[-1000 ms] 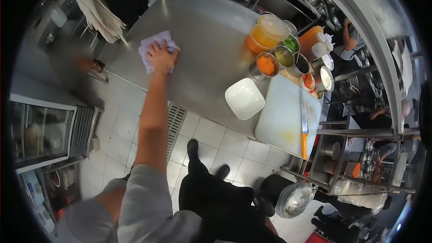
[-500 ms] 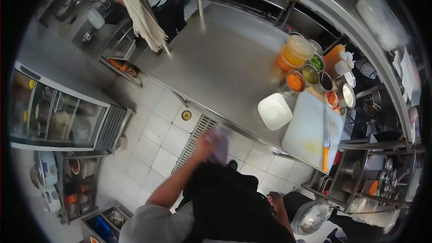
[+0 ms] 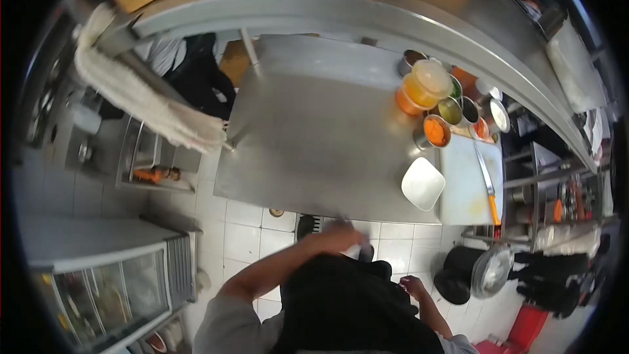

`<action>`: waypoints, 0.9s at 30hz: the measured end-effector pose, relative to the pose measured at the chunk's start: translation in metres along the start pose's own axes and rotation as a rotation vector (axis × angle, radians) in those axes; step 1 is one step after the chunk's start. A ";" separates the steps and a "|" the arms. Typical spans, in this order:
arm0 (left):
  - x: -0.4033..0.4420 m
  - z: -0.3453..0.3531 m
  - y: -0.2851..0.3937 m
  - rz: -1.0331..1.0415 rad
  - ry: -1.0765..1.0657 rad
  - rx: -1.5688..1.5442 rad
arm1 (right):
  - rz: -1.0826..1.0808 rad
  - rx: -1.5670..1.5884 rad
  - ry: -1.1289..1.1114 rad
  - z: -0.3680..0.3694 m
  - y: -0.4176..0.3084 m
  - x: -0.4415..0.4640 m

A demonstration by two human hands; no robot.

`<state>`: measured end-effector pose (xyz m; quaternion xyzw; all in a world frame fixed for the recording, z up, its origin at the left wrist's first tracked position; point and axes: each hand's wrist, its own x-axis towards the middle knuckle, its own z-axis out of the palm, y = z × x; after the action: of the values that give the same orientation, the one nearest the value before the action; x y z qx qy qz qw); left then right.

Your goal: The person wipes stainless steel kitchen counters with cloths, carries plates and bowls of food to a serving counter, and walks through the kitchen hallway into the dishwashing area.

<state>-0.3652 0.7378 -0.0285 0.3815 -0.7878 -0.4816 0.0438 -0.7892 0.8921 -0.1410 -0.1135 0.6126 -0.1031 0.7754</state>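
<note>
My left hand (image 3: 337,238) is blurred, in front of my body just beyond the near edge of the steel table (image 3: 314,137). It is closed on a purplish cloth (image 3: 364,248), mostly hidden behind the fingers. Low at my right side, my right hand (image 3: 411,286) has curled fingers; whether anything lies in them cannot be seen. A white square bowl (image 3: 422,184) stands on the table, left of a white cutting board (image 3: 458,177). On the board lies a knife (image 3: 488,187) with an orange handle.
Metal tins, one with orange food (image 3: 435,132), and stacked lidded tubs (image 3: 426,85) crowd the table's back right. A shelf (image 3: 314,13) spans above; a towel (image 3: 137,101) hangs left. Another person (image 3: 196,69) stands beyond. A glass-door fridge (image 3: 105,288) and lined bin (image 3: 493,272) flank me.
My view has turned and shifted, so the table now lies more squarely ahead. My left hand, with the cloth, has moved rightward across my front. My right hand stays low at my side.
</note>
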 end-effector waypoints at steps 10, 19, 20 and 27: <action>-0.033 -0.360 -0.198 0.152 1.196 0.531 | -0.183 -0.192 0.433 0.115 0.030 -0.050; 0.068 -0.166 -0.103 0.060 0.818 0.505 | -0.294 -0.544 0.621 0.168 0.169 -0.093; 0.061 -0.102 -0.093 0.136 0.647 0.463 | -0.287 -0.376 0.604 0.179 0.180 -0.094; -0.010 0.000 0.021 0.116 -0.448 -0.559 | -0.109 -0.417 0.591 0.173 0.220 -0.053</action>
<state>-0.3702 0.7496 -0.0089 0.1944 -0.6361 -0.7467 -0.0001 -0.6284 1.1267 -0.1198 -0.2670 0.8110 -0.0454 0.5186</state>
